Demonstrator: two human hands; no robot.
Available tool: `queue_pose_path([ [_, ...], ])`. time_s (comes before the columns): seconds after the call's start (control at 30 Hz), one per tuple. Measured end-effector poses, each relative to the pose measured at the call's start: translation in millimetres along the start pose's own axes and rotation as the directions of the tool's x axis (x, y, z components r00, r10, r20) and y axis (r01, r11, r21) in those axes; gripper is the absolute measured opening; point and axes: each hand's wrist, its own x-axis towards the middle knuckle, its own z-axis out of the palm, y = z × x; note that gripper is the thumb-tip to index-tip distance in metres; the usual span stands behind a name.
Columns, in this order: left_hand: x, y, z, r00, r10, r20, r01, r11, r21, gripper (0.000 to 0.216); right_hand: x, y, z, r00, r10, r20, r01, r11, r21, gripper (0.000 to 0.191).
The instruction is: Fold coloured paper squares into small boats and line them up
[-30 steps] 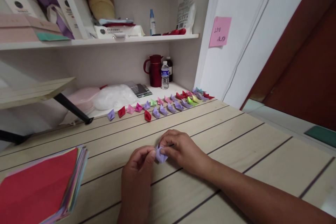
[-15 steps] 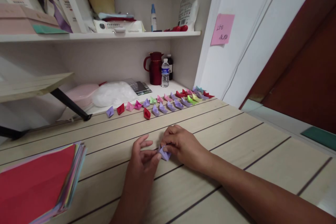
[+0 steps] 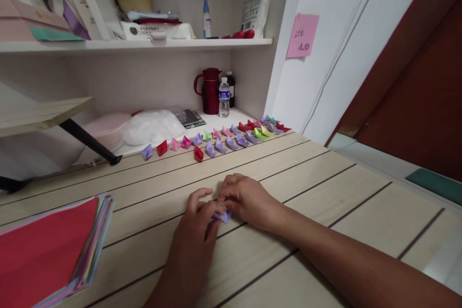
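Between my fingertips, low over the middle of the striped wooden table (image 3: 303,178), is a small folded lilac paper boat (image 3: 225,217). My left hand (image 3: 198,224) pinches it from the left, its fingers covering part of the folds. From the right, my right hand (image 3: 249,199) grips the upper edge between thumb and curled fingers. Both hands hide much of the paper. Beyond them, several finished paper boats stand in two rows along the far table edge, among them a red boat (image 3: 198,153) and a lilac boat (image 3: 210,149).
A stack of coloured paper (image 3: 46,245) with red on top lies at the left. Behind the table, a white shelf unit holds a dark red jug (image 3: 211,91), a water bottle (image 3: 224,98) and a plastic bag (image 3: 153,127). A black leg (image 3: 90,142) supports a small wooden stand.
My left fingers have moved from the boat's left edge over its top and closer to my right hand, covering more of the lilac paper. The whole view has shifted slightly.
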Motion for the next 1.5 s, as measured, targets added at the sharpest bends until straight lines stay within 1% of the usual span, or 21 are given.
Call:
queue_pose_path([
  [0.1,3,3,-6,0.999,-0.035,0.027,0.032,0.992,0.125,0.02,0,0,0,1.0,0.017,0.014,-0.017,1.0,0.025,0.015],
  [0.17,5,3,-9,0.998,-0.055,0.027,0.051,0.989,0.141,0.017,0,-2,-1,0.999,0.032,0.025,-0.033,0.998,0.044,0.015],
  [0.27,7,3,-10,0.998,-0.065,0.013,0.064,0.994,0.085,0.014,0,-4,-2,0.998,0.046,0.037,-0.049,0.996,0.072,0.015],
  [0.37,7,2,-8,0.997,-0.067,-0.03,0.068,0.998,0.012,0.012,0,-6,-3,0.998,0.058,0.04,-0.061,0.994,0.095,0.013],
  [0.5,5,0,-7,0.998,-0.003,-0.066,0.001,1.0,-0.02,0.017,2,-3,-2,0.996,0.074,0.043,-0.079,0.99,0.117,0.011],
  [0.6,4,-2,-7,0.998,0.043,-0.055,-0.039,0.997,0.068,0.021,2,-1,-1,0.995,0.082,0.048,-0.088,0.989,0.123,0.011],
  [0.67,4,-2,-8,0.997,0.08,-0.02,-0.075,0.982,0.175,0.021,3,-1,-2,0.995,0.085,0.052,-0.091,0.988,0.122,0.011],
  [0.73,4,-1,-8,0.989,0.144,0.018,-0.143,0.945,0.295,0.023,3,-2,-2,0.995,0.09,0.053,-0.096,0.988,0.12,0.011],
  [0.83,4,1,-9,0.961,0.273,0.052,-0.266,0.846,0.463,0.024,3,-3,-5,0.993,0.101,0.06,-0.107,0.988,0.113,0.011],
  [0.93,4,4,-10,0.918,0.395,0.043,-0.34,0.725,0.599,0.021,4,-4,-7,0.991,0.114,0.074,-0.122,0.987,0.105,0.011],
  [1.0,4,6,-11,0.887,0.46,0.044,-0.373,0.657,0.655,0.018,4,-4,-8,0.989,0.126,0.084,-0.134,0.986,0.099,0.011],
  [1.1,3,7,-11,0.856,0.51,0.08,-0.414,0.585,0.697,0.017,4,-4,-10,0.986,0.134,0.099,-0.143,0.985,0.093,0.01],
  [1.2,4,7,-11,0.838,0.54,0.078,-0.429,0.563,0.707,0.016,4,-3,-11,0.985,0.136,0.109,-0.147,0.984,0.099,0.009],
  [1.27,5,8,-11,0.824,0.564,0.051,-0.434,0.572,0.696,0.014,5,-2,-11,0.983,0.142,0.115,-0.154,0.982,0.108,0.008],
  [1.33,6,10,-11,0.804,0.594,0.033,-0.454,0.578,0.678,0.018,5,-1,-12,0.982,0.146,0.122,-0.161,0.98,0.117,0.007],
  [1.43,7,14,-9,0.776,0.63,0.039,-0.502,0.579,0.642,0.023,5,-1,-12,0.98,0.147,0.131,-0.163,0.979,0.12,0.005],
  [1.5,8,16,-8,0.773,0.633,0.048,-0.514,0.581,0.631,0.022,5,0,-11,0.982,0.141,0.129,-0.156,0.981,0.114,0.006],
])
